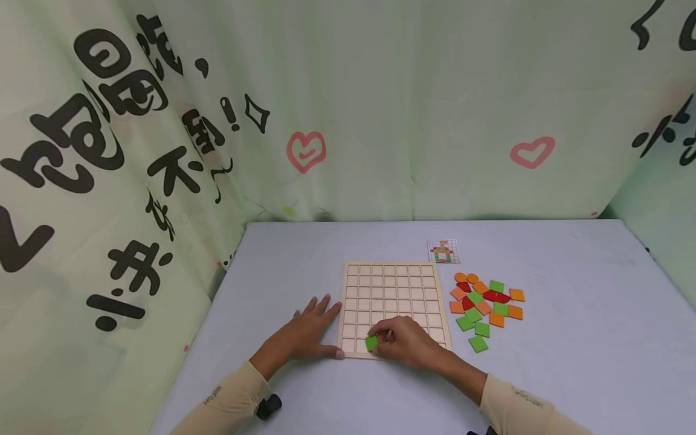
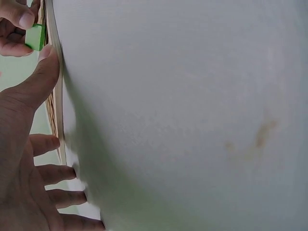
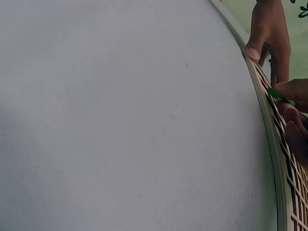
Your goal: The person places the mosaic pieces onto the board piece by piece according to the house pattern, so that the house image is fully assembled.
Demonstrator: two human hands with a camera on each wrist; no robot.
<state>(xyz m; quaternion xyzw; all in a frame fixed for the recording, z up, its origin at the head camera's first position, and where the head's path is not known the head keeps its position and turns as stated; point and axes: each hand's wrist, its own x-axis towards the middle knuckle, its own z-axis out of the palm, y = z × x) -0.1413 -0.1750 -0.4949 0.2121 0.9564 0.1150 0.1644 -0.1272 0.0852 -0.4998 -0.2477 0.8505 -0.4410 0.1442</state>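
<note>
A wooden grid board (image 1: 391,263) with square cells lies on the white table. Over its near-left cells, my right hand (image 1: 405,343) pinches a green square tile (image 1: 371,343) between thumb and fingers. That tile (image 2: 35,37) appears tilted in the left wrist view, close to the board's edge. My left hand (image 1: 311,331) lies beside the board with fingers spread, its thumb and index fingertip touching the left edge. In the right wrist view the left thumb (image 3: 253,54) rests on the board's corner.
Right of the board lies a loose pile of orange, red and green tiles (image 1: 483,305). Behind the board's far right corner sits a small pattern card (image 1: 443,251). A printed curtain (image 1: 413,109) hangs behind the table (image 1: 587,338).
</note>
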